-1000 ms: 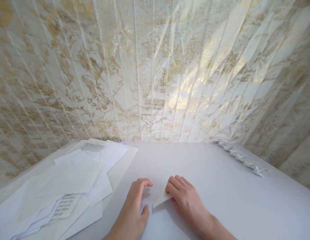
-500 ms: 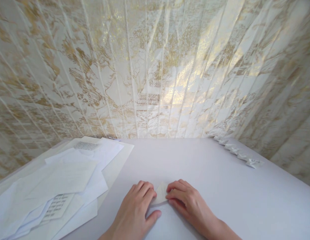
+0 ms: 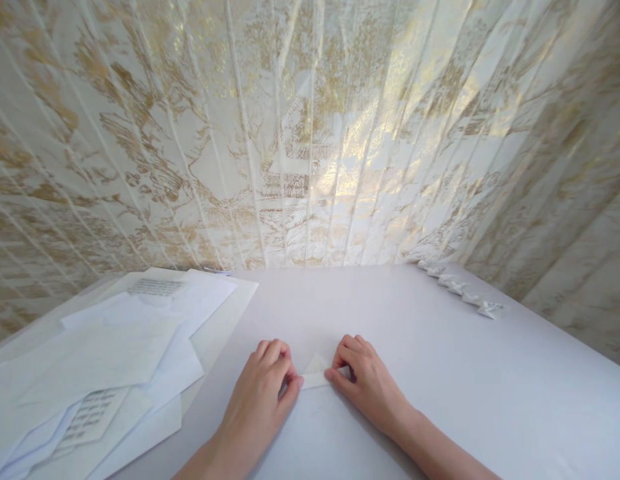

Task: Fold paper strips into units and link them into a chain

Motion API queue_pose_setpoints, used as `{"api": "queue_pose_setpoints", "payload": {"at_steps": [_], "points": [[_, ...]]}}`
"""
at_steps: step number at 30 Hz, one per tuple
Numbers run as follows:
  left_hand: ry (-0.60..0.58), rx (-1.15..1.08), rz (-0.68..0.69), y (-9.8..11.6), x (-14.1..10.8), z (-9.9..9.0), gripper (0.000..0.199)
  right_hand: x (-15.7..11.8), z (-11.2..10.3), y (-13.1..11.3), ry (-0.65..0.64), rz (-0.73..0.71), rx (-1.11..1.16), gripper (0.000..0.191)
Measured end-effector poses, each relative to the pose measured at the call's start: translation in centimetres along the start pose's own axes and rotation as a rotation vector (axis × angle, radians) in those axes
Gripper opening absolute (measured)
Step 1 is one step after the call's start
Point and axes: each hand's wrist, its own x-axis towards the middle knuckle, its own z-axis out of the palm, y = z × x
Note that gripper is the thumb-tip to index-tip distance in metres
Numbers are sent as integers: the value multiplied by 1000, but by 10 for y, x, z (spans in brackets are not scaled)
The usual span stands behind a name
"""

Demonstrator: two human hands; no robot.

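Observation:
A small piece of folded white paper lies on the white table between my hands. Its top is a triangle pointing away from me, with a narrow flap along the near edge. My left hand pinches the left end of that flap between thumb and fingers. At the other end, my right hand is closed on the paper with the thumb on the near side and the fingers curled. Both corners of the paper are hidden by my fingers.
A loose pile of paper sheets, some printed, covers the table's left side. Several small folded paper pieces stand in a row at the far right edge. Behind the table hangs a gold-patterned curtain.
My left thumb has closed in onto the paper's near edge, and a narrow flap now shows there. Both hands sit slightly farther up in view, and the camera has shifted a little.

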Motion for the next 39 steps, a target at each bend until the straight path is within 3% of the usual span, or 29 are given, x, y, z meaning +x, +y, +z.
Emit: {"api": "queue_pose_setpoints", "payload": {"at_steps": [15, 18, 22, 25, 28, 32, 39], "points": [[60, 60, 10, 1, 2, 2, 17, 1, 1, -5, -14, 10, -97, 16], [64, 68, 19, 1, 1, 2, 5, 1, 1, -5, -12, 10, -117, 15], [60, 105, 134, 3, -2, 3, 39, 2, 1, -5, -13, 5, -134, 13], [21, 269, 301, 5, -8, 9, 45, 3, 1, -5, -12, 6, -134, 13], [-14, 448, 385, 6, -15, 16, 44, 3, -1, -6, -9, 12, -129, 15], [16, 598, 434, 8, -22, 24, 50, 1, -1, -10, 5, 19, -107, 15], [0, 636, 402, 10, -25, 24, 58, -6, -1, -14, 26, 46, -31, 15]]}}
